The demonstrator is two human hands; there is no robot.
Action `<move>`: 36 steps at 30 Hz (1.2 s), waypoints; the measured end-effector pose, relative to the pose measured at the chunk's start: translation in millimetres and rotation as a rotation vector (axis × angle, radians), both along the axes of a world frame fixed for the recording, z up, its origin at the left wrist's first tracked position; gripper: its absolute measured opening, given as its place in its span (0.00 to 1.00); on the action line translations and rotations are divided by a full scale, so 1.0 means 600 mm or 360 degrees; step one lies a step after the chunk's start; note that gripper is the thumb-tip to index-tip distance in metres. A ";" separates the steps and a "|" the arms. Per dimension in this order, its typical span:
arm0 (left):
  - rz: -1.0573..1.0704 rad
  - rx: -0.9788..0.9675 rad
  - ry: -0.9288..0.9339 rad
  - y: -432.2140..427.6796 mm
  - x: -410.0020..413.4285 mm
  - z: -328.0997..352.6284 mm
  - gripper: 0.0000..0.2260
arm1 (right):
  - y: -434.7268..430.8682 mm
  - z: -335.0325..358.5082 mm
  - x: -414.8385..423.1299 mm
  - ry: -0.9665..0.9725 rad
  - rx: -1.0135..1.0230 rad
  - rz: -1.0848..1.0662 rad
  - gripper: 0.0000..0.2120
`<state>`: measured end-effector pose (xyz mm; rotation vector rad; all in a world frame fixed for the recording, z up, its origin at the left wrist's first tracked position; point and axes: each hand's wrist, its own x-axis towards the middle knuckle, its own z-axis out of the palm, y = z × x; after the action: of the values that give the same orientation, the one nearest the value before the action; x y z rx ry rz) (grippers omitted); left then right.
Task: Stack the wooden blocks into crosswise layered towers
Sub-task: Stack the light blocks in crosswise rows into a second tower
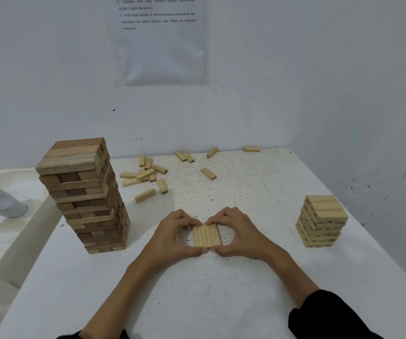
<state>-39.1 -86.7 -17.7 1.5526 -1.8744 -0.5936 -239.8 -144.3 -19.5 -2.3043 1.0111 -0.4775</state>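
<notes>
Centrally, left hand (172, 237) and right hand (240, 234) curled, pinching three-block row (207, 236), tall tower (84, 192) nine o'clock, short tower (322, 222) three o'clock

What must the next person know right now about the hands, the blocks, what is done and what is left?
Left hand and right hand both grip one flat row of blocks on the table, near middle.
Tall tower stands left, short tower right; both look built.
Loose blocks lie at the far side.
Left: stack them crosswise on the row.
</notes>
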 end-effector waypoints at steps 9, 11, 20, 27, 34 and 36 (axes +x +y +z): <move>-0.0047 -0.0100 -0.0027 -0.005 -0.011 0.037 0.27 | 0.008 0.044 -0.018 -0.0119 -0.0036 -0.0003 0.25; -0.0076 -0.0130 -0.0038 -0.007 -0.019 0.059 0.26 | 0.010 0.065 -0.029 -0.0140 -0.0080 -0.0020 0.25; -0.0273 -0.0378 -0.0215 -0.038 -0.112 0.196 0.24 | 0.020 0.195 -0.136 -0.0183 -0.0296 -0.0209 0.24; -0.0327 -0.0340 -0.0224 -0.085 -0.247 0.213 0.23 | -0.016 0.230 -0.269 -0.0029 -0.0101 -0.0282 0.23; -0.0365 -0.0196 -0.0288 -0.110 -0.312 0.176 0.23 | -0.037 0.192 -0.335 0.0058 0.0076 -0.0296 0.24; -0.0365 -0.0164 -0.0297 -0.113 -0.317 0.169 0.24 | -0.042 0.179 -0.340 0.0043 0.0099 -0.0301 0.23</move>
<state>-229.3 -154.3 83.4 1.3771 -2.2078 -0.4550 -444.0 -169.3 88.1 -2.1761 1.2467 -0.4845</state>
